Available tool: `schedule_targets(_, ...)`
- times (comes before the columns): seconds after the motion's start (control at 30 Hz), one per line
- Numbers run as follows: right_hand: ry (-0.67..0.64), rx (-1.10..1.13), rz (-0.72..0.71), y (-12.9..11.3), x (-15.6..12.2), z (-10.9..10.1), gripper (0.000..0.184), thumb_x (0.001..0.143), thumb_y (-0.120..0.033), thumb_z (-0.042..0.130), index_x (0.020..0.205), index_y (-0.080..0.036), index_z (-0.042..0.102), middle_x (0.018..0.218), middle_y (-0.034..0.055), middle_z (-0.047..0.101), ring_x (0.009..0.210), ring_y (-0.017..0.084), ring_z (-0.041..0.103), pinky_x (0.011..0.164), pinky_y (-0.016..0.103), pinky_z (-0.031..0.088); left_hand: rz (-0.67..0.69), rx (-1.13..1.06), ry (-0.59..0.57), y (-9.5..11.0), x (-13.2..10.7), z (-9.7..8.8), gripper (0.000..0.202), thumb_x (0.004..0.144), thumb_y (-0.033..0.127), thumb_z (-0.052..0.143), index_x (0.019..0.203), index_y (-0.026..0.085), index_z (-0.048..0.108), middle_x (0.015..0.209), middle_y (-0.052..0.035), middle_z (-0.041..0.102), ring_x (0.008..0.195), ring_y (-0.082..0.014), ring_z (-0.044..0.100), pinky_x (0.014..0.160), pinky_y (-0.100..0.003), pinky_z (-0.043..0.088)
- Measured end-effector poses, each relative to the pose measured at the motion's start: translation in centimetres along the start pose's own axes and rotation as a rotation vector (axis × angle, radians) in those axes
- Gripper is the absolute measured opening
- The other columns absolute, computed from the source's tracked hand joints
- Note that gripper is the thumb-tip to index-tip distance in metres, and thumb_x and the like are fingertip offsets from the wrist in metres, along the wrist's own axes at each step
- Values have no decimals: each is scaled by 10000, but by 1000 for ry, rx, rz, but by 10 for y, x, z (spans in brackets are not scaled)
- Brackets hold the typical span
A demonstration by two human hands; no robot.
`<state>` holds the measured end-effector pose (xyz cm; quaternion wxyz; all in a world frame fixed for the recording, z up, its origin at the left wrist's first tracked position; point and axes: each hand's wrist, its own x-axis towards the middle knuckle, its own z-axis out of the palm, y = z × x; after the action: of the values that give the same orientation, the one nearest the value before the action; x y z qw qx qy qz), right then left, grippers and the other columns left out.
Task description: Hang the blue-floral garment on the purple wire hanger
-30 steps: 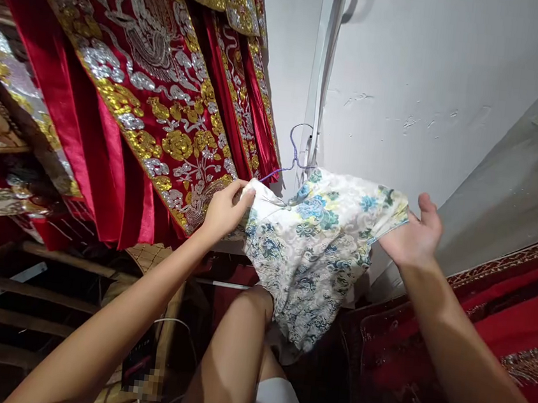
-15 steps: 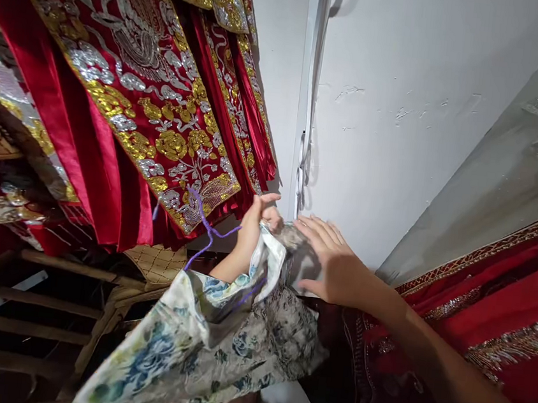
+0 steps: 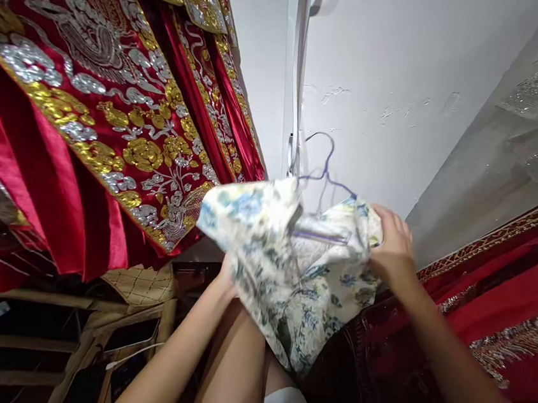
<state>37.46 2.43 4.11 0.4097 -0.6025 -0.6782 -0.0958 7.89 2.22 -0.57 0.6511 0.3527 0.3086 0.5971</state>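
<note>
A white blouse with blue and green flowers [image 3: 315, 315] hangs on a thin purple hanger [image 3: 326, 172], whose hook points up toward the wall. My right hand [image 3: 393, 245] grips the blouse at its right shoulder, fingers curled behind the edge. My left hand [image 3: 228, 277] reaches in under the left side of the blouse and touches it. The cloth hides its fingers, so their grip does not show. The neck opening lies between the hands, with the hanger's lower bar showing inside it. Part of the blouse is blurred.
Red robes with gold and silver embroidery [image 3: 144, 153] hang at the left. More red beaded cloth [image 3: 521, 311] lies at the right, below a clear plastic cover [image 3: 509, 150]. A white wall [image 3: 384, 66] stands ahead. Wooden slatted furniture [image 3: 18, 342] is at the lower left.
The blouse has turned, and its hanger has swung from the left to upright, right of the middle. My right hand has gone from spread to gripping the shoulder. My left hand has dropped lower.
</note>
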Motion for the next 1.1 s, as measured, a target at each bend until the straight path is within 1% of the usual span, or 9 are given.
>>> schedule_targets(0.1,25,-60,66,-6,29,-5,625,774,-250,604,1396,-235,534,1205,150,642,1110,385,550,918,498,419,-2,5,73,-16,-4,-24,765,800,746,655,1328,193,655,1422,-130,643,1475,-372,432,1227,-517,346)
schedule_targets(0.27,-68,-41,-74,-40,47,-2,741,750,-284,666,1469,-215,497,1300,180,598,1228,435,511,1018,607,388,143,302,249,-56,-10,-35,746,682,487,883,1321,181,650,1418,-133,647,1466,-359,449,1244,-453,314)
schedule_targets(0.4,-278,201,-289,-60,14,10,910,793,-411,712,1602,-291,312,1608,147,393,1466,455,325,1145,693,286,124,301,391,-90,-24,-44,638,710,507,845,1210,138,698,1303,-160,711,1357,-354,571,1179,-453,407)
schedule_targets(0.5,-464,575,-371,-76,-33,35,941,848,-486,714,1633,-301,230,1660,131,343,1519,390,317,1179,597,351,16,261,385,-101,-37,-49,617,686,538,853,1131,128,727,1244,-164,737,1283,-367,624,1145,-481,438)
schedule_targets(0.57,-369,789,-194,-87,-73,61,768,896,-418,685,1576,-281,356,1592,139,446,1487,337,400,1192,526,368,17,283,333,-98,-44,-50,605,651,512,878,1107,138,737,1206,-144,751,1290,-355,617,1171,-469,409)
schedule_targets(0.67,19,1043,416,-98,-138,103,460,934,-459,608,1337,-244,553,1274,135,664,1181,285,647,983,444,532,19,297,272,-89,-53,-49,602,626,449,900,1127,160,731,1205,-120,748,1327,-321,589,1220,-442,339)
schedule_targets(0.77,-144,1151,777,-102,-186,129,459,850,-620,662,1039,-202,654,929,95,701,840,245,669,746,363,540,-26,283,242,-86,-62,-45,587,642,421,897,1141,168,719,1145,-113,757,1282,-308,614,1210,-455,346)
schedule_targets(0.97,-308,1274,743,-106,-186,117,538,840,-745,619,738,-223,536,638,-9,537,620,161,500,603,288,425,-119,229,81,-96,-75,-32,410,688,474,871,859,142,700,816,-93,734,913,-297,705,899,-430,557)
schedule_targets(1.1,-374,1262,740,-106,-172,106,571,797,-799,616,760,-246,480,587,-39,484,562,153,451,545,280,376,-97,199,168,-95,-83,-23,449,654,462,902,903,140,711,950,-121,757,974,-297,706,879,-393,566)
